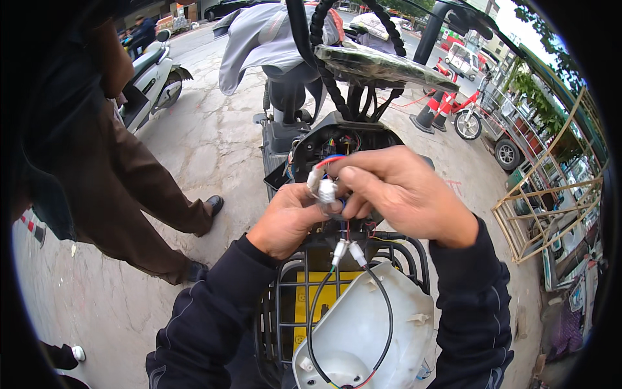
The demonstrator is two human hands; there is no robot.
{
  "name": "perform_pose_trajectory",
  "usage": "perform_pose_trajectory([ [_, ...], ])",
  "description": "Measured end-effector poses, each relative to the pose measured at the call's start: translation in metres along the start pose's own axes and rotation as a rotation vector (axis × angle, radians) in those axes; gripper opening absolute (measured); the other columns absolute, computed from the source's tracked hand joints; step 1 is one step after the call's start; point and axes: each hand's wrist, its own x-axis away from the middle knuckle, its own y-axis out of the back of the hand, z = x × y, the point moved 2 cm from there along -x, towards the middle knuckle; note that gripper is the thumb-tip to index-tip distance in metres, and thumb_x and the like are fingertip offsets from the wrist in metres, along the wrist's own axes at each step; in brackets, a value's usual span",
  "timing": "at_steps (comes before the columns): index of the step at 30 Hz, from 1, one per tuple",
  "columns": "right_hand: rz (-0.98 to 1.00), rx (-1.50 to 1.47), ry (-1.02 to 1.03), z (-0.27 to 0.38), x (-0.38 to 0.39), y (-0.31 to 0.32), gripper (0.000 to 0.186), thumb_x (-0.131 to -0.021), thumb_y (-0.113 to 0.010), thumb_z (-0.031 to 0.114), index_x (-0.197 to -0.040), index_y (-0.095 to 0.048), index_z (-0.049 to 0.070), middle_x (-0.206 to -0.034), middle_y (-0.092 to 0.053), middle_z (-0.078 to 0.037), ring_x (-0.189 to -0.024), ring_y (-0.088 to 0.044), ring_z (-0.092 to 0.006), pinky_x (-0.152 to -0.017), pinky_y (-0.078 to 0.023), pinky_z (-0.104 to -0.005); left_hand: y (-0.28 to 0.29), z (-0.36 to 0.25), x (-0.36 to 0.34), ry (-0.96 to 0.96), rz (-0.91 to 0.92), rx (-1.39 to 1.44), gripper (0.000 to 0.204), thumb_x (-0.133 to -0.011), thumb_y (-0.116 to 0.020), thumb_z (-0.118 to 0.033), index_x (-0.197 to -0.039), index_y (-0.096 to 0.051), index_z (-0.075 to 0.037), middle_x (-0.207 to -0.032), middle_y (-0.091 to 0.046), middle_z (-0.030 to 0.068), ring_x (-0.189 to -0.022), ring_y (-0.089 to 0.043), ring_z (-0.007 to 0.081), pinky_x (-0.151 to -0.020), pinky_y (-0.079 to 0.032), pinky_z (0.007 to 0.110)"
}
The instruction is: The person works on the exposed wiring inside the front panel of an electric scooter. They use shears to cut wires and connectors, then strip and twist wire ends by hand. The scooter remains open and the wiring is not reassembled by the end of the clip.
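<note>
My left hand [282, 219] is closed, its thumb and fingers pinching a white plastic wire connector [326, 191], slightly blurred. Against it my right hand [407, 194] is also closed, its fingers gripping thin red and blue wires [332, 159] that lead to the white connector pieces. Whether the pieces are joined cannot be made out. Behind my fingers is the opened black front housing [382, 134] of a scooter, full of coloured wiring. Just below my hands hang two more white connectors [340, 250], with black cables [390, 305] looping down over a white plastic cover [382, 324].
The cover lies on a black wire basket [283, 305] with a yellow sheet [308, 298] inside. At left stands a person in brown trousers [136, 188], near a parked white scooter [152, 84]. Traffic cones [427, 113], a red bike [468, 120] and a metal frame [518, 220] are at right.
</note>
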Motion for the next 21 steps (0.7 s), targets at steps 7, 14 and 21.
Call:
perform_pose_trajectory([
  [7, -0.253, 0.455, 0.156, -0.013, 0.038, -0.017, 0.028, -0.079, -0.089, 0.013, -0.093, -0.071, -0.004, -0.077, -0.070, -0.009, -0.053, -0.061, -0.0085, -0.049, -0.046, -0.0260, 0.007, -0.015, -0.007, 0.079, 0.042, -0.178, 0.021, -0.099, -0.060, -0.004, -0.117, -0.070, 0.000, -0.106, -0.073, 0.0059, -0.094, -0.070, 0.0131, -0.084, -0.056, 0.028],
  [14, -0.407, 0.435, 0.230, -0.029, 0.023, -0.011, 0.014, -0.094, -0.073, 0.007, -0.098, -0.072, -0.006, -0.072, -0.068, -0.007, -0.058, -0.057, -0.0065, -0.051, -0.043, -0.0263, -0.001, -0.036, -0.005, 0.171, 0.008, -0.215, 0.025, -0.095, -0.054, -0.006, -0.116, -0.066, 0.002, -0.097, -0.070, 0.0073, -0.082, -0.070, 0.0150, -0.070, -0.061, 0.031],
  [21, -0.393, 0.191, 0.038, -0.038, 0.022, 0.000, 0.026, -0.102, -0.070, 0.019, -0.103, -0.072, -0.007, -0.073, -0.069, -0.004, -0.058, -0.056, -0.0054, -0.052, -0.043, -0.0229, 0.005, -0.020, 0.008, 0.067, 0.103, 0.030, 0.022, -0.090, -0.050, -0.003, -0.111, -0.055, 0.003, -0.106, -0.066, 0.0144, -0.088, -0.071, 0.0217, -0.079, -0.065, 0.039],
])
